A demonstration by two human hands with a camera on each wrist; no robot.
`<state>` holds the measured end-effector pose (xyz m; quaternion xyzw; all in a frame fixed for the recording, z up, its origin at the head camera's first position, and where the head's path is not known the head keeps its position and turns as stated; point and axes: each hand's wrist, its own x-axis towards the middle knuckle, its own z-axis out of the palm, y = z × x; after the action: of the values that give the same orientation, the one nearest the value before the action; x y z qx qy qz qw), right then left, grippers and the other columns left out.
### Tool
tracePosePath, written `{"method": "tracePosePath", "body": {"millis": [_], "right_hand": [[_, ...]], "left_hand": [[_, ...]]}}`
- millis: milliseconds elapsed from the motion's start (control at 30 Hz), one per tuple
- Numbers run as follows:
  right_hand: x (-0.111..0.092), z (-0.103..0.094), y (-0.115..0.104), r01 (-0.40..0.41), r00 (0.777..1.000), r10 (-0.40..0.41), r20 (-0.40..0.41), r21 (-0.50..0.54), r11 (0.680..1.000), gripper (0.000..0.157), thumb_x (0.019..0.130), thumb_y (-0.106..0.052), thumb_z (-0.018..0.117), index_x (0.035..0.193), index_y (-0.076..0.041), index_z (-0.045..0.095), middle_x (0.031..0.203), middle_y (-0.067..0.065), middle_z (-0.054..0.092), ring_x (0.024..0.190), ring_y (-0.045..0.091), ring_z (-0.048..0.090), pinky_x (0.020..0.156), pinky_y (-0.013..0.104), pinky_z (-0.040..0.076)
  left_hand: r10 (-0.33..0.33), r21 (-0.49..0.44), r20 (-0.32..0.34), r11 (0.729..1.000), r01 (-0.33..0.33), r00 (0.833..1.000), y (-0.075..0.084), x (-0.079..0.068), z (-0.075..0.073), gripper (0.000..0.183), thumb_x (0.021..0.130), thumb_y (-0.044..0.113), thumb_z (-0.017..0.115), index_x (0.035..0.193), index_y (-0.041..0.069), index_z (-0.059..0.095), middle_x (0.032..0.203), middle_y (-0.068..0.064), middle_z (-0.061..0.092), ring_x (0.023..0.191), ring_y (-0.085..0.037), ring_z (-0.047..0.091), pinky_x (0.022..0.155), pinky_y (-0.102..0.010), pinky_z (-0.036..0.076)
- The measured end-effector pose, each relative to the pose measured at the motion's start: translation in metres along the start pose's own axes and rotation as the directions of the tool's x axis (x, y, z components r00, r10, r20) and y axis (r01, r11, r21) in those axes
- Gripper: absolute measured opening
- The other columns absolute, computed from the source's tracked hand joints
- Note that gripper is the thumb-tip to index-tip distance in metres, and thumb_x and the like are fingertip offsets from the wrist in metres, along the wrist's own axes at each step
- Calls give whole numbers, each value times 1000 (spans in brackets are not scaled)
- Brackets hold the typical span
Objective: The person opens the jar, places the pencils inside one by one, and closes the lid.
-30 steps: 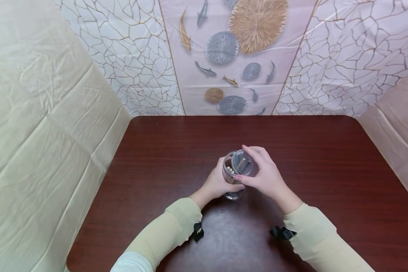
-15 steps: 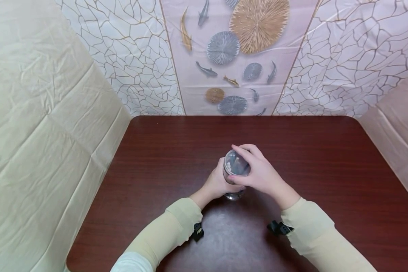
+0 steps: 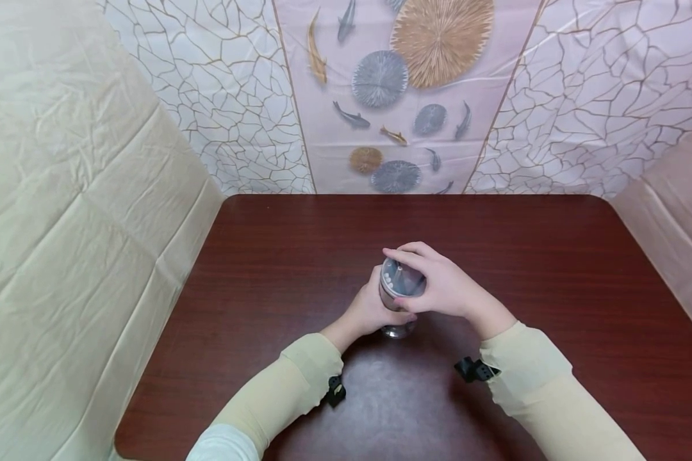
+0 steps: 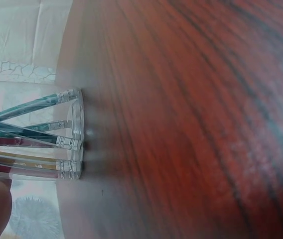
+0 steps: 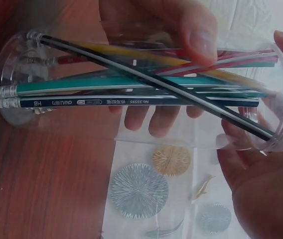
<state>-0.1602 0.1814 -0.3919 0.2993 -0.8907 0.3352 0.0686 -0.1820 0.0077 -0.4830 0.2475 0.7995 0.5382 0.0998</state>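
A clear plastic jar (image 3: 396,330) stands upright at the middle of the table, its base close to or on the tabletop. Inside are several pencils (image 5: 146,102) in dark blue, teal, black, red and yellow, most with their metal ends toward the base. My left hand (image 3: 368,306) wraps round the jar's body, thumb on the near side. Over the jar's mouth lies a clear round lid (image 3: 400,282), gripped at its edge by the thumb and fingers of my right hand (image 3: 446,282). The right palm hides part of the lid.
The dark red wooden table (image 3: 277,243) extends around the jar. A patterned cloth (image 3: 380,153) hangs behind its far edge, and cream cloth (image 3: 150,243) lines the left side. Small black wrist devices (image 3: 476,369) sit below both sleeves.
A second ago the lid was tilted, with part of the jar's mouth uncovered; now it covers the mouth. My right hand has shifted left and turned at the lid. The left hand has stayed put.
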Motion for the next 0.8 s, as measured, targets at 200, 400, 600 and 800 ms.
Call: {"method": "tracePosePath", "body": {"millis": [200, 400, 600, 800], "right_hand": [[1, -3, 0, 29, 999, -28, 19, -23, 999, 74, 68, -31, 79, 136, -16, 51, 126, 1, 51, 113, 15, 49, 90, 34, 44], [-4, 2, 3, -65, 997, 69, -24, 142, 988, 94, 62, -22, 87, 136, 0, 33, 136, 13, 42, 120, 24, 45, 97, 36, 37], [-15, 14, 9, -113, 979, 142, -145, 192, 975, 89, 55, -22, 91, 126, 0, 42, 122, 12, 44, 112, 24, 43, 93, 39, 37], [-14, 12, 10, -136, 979, 161, -125, 185, 973, 80, 58, -26, 89, 124, -6, 49, 118, 5, 50, 107, 19, 48, 90, 40, 40]], "left_hand": [[1, 5, -10, 1000, 0, 1000, -1, 0, 1, 95, 61, 31, 87, 135, 18, 30, 122, -2, 56, 106, -10, 54, 90, -27, 43], [12, 16, -24, 1000, -11, 1000, -4, 0, 2, 94, 61, 30, 88, 136, 19, 31, 123, -3, 55, 108, -12, 53, 91, -29, 43], [26, 23, -36, 999, -25, 999, -3, -1, 3, 92, 61, 28, 88, 134, 18, 33, 122, -4, 56, 107, -13, 54, 90, -29, 43], [16, 8, -31, 1000, -15, 999, -3, 0, 3, 91, 62, 28, 87, 134, 18, 32, 122, -4, 56, 107, -13, 54, 90, -29, 43]]}}
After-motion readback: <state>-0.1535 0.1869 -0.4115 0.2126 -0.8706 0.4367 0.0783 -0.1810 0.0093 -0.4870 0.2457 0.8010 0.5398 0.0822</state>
